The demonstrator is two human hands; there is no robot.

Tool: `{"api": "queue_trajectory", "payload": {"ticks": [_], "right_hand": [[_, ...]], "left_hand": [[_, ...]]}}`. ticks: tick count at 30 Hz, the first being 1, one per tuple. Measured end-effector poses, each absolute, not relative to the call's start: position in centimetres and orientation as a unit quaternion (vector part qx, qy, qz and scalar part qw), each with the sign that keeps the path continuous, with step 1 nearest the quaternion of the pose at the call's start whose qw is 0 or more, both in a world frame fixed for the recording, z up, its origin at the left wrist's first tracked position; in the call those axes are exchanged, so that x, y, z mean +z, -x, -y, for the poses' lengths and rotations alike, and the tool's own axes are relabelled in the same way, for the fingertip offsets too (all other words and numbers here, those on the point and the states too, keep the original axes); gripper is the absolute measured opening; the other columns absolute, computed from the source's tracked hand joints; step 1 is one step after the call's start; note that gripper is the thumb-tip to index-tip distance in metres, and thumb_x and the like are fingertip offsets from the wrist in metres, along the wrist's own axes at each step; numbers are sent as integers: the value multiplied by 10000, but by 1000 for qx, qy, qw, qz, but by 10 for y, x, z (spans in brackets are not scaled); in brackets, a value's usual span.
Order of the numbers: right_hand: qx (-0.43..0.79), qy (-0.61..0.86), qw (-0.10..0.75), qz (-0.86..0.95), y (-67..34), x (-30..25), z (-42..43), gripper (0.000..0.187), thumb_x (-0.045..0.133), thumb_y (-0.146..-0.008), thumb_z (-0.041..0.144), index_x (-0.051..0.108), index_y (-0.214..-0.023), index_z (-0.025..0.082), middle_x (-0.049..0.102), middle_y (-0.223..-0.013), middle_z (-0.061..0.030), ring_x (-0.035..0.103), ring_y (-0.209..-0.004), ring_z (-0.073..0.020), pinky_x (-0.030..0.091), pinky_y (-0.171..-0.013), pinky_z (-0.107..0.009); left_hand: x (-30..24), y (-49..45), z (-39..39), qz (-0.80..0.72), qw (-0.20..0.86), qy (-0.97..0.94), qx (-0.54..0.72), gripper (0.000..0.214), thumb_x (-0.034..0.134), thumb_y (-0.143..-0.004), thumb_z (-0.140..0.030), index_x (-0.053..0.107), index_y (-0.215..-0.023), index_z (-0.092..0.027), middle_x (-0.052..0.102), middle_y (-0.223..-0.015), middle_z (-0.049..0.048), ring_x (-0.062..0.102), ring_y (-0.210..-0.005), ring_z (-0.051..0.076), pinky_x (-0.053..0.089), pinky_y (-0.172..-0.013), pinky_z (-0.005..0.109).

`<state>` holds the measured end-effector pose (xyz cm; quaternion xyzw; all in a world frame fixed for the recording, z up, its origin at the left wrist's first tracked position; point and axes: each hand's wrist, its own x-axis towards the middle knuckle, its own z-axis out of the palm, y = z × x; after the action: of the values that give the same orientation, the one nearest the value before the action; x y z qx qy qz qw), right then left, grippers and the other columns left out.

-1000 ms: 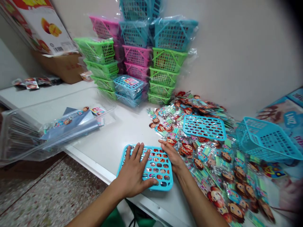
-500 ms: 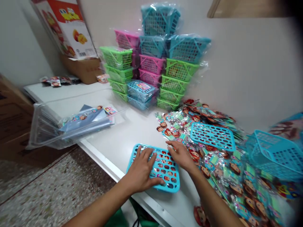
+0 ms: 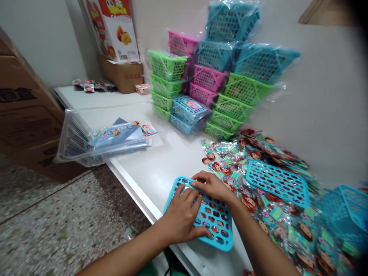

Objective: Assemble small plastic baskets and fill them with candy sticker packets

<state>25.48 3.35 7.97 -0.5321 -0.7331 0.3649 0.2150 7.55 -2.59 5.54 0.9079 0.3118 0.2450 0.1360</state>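
A light-blue basket lid (image 3: 215, 222) with oval holes lies over a basket near the table's front edge; colourful packets show through its holes. My left hand (image 3: 184, 214) rests on top of it with fingers spread and thumb out. At the far edge, my right hand (image 3: 211, 186) has its thumb on the lid and its fingers bent over the rim. What lies under those fingertips is hidden. To the right, another blue lid (image 3: 277, 183) rests on a heap of small packets (image 3: 276, 226) with printed character faces.
Wrapped green baskets (image 3: 168, 65), pink baskets (image 3: 209, 78) and blue baskets (image 3: 232, 23) stand stacked against the wall. A clear plastic tub (image 3: 61, 147) with bags overhangs the table edge at left. Empty blue baskets (image 3: 342, 209) stand far right. Cardboard boxes (image 3: 28, 115) are at left.
My right hand has moved from beside the lid onto its far edge, and its fingers have bent over the rim. My left hand stays on the lid. The view has shifted left.
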Motion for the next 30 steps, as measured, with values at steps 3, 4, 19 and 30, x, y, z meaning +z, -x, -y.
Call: {"api": "queue_trajectory", "payload": {"ticks": [3, 4, 19, 30], "right_hand": [[348, 528, 212, 745, -247, 82, -33, 206, 554, -846, 321, 693, -946, 208, 690, -918, -36, 608, -865, -188, 451, -802, -306], [319, 532, 207, 756, -244, 82, -31, 217, 533, -862, 318, 689, -972, 216, 694, -925, -35, 606, -882, -192, 442, -822, -314], [50, 550, 81, 830, -237, 77, -7, 245, 399, -940, 223, 607, -1066, 194, 653, -906, -62, 572, -849, -185, 398, -764, -278], [202, 576, 217, 761, -249, 60, -20, 215, 487, -906, 306, 663, -987, 213, 641, -904, -46, 588, -849, -172, 438, -786, -294]], "left_hand": [[54, -76, 26, -318, 139, -903, 254, 846, 398, -717, -770, 501, -1241, -115, 548, -1201, 162, 418, -1195, 324, 164, -1096, 539], [53, -76, 25, -319, 141, -902, 256, 844, 394, -718, -771, 503, -1243, -120, 544, -1209, 164, 413, -1206, 325, 166, -1096, 539], [52, -78, 23, -317, 163, -909, 215, 865, 403, -689, -791, 505, -1250, -141, 534, -1183, 139, 423, -1158, 310, 174, -1097, 523], [61, -80, 23, -340, 154, -910, 183, 760, 369, -770, -728, 472, -1261, -157, 503, -1238, 132, 402, -1180, 304, 183, -1087, 516]]}}
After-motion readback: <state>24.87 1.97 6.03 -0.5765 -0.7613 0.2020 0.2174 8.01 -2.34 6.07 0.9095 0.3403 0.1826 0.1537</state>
